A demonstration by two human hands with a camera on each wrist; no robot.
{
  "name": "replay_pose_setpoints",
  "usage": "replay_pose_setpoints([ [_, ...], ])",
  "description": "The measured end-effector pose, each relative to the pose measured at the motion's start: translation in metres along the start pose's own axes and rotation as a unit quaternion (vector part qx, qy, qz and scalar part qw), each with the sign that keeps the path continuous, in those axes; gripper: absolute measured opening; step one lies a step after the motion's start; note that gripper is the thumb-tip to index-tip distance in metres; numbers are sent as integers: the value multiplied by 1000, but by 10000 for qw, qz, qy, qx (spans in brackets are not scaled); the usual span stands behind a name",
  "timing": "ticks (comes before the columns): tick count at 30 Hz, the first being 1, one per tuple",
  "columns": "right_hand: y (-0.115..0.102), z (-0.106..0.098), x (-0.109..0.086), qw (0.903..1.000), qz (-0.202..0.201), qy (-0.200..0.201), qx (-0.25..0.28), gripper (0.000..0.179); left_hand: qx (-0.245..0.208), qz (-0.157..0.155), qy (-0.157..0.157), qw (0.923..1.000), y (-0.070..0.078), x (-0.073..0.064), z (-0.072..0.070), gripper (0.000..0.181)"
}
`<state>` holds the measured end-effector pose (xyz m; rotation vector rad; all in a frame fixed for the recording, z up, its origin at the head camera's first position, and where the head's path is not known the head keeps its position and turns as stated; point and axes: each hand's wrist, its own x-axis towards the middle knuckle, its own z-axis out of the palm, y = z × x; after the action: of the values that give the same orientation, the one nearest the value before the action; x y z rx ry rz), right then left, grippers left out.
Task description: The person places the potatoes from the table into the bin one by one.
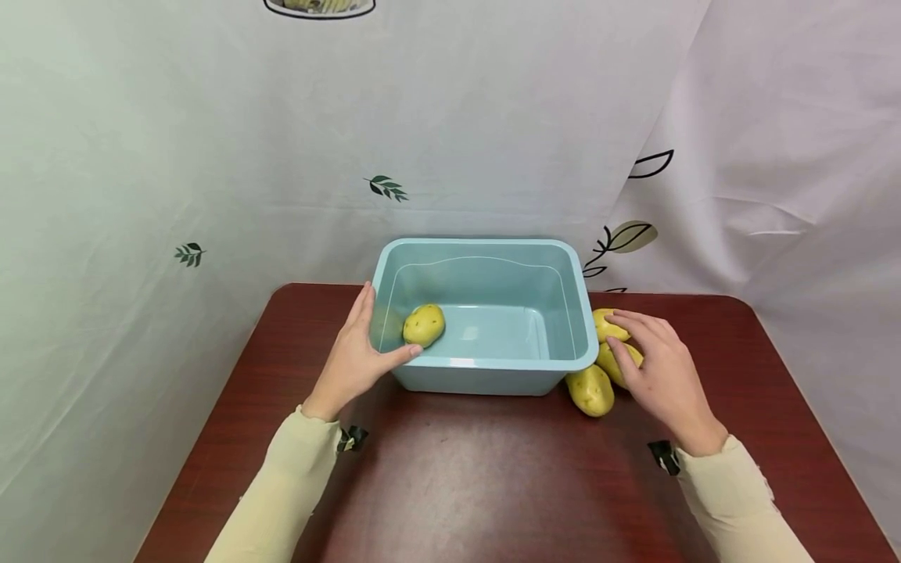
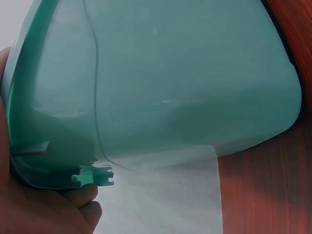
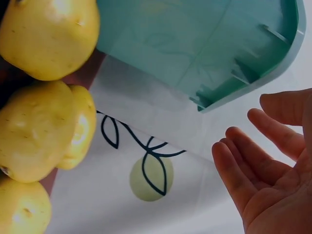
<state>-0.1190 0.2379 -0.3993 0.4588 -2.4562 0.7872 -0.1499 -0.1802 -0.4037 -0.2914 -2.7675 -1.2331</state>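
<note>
Left hand (image 1: 352, 361) grips the bin (image 1: 479, 380) by its near-left corner, apparently for steadiness; right hand (image 1: 665, 379), empty, loosely parted, hovers by potatoes (image 1: 591, 392) beside the bin's right.

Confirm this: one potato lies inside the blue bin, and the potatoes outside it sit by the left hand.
Not quite: the head view shows the outside potatoes sit by the right hand. One potato does lie inside the blue bin.
</note>
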Motion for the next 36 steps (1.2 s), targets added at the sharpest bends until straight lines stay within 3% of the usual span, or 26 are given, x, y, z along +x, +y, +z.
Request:
replay_pose_setpoints([
  [9,4,6,-12,9994,280,-26,-204,36,10,-51,-28,10000,0,-1,0,118],
  [23,4,17,-25,9988,474,-99,-67,40,-50,-25,-10,10000,-1,-1,0,120],
  [36,4,26,-36,9956,817,-457,-22,42,-33,-51,-29,10000,0,-1,0,120],
])
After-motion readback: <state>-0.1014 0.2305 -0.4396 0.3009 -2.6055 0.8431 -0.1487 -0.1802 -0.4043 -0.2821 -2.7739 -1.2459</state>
